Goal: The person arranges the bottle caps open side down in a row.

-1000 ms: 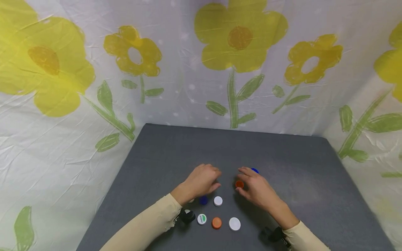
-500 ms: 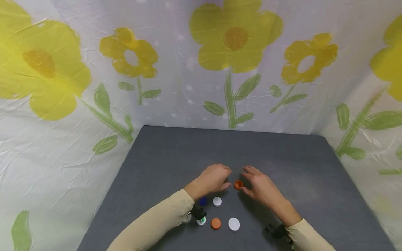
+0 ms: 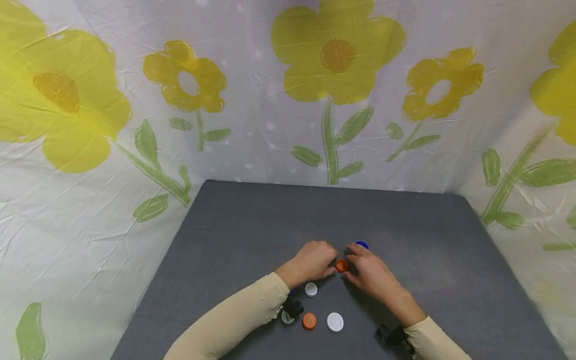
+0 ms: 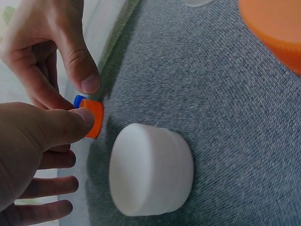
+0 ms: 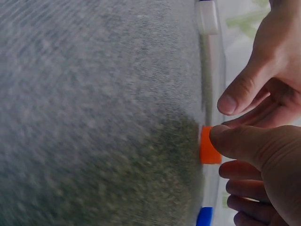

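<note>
An orange bottle cap (image 3: 341, 265) lies hollow side up on the dark table, between the two hands. My left hand (image 3: 310, 262) is at its left side, with the thumb tip close to its edge; in the left wrist view that thumb overlaps the cap (image 4: 95, 120). To its right, my right hand (image 3: 375, 275) arches with loosely bent, spread fingers. In the right wrist view its thumb covers part of the cap (image 5: 209, 148); whether it touches cannot be told. A blue cap (image 3: 362, 245) shows just beyond the right fingers.
Nearer the body lie a small white cap (image 3: 311, 289), an orange cap (image 3: 309, 321) and a larger white cap (image 3: 335, 322). A cap (image 3: 287, 318) and a blue cap (image 3: 293, 291) are partly hidden by the left arm. Flowered sheeting (image 3: 252, 100) hangs around the dark table (image 3: 270, 210).
My left hand has moved right, up to the orange cap. My right hand stays almost in place beside it. The blue cap beyond, hidden half a second ago, shows again.
</note>
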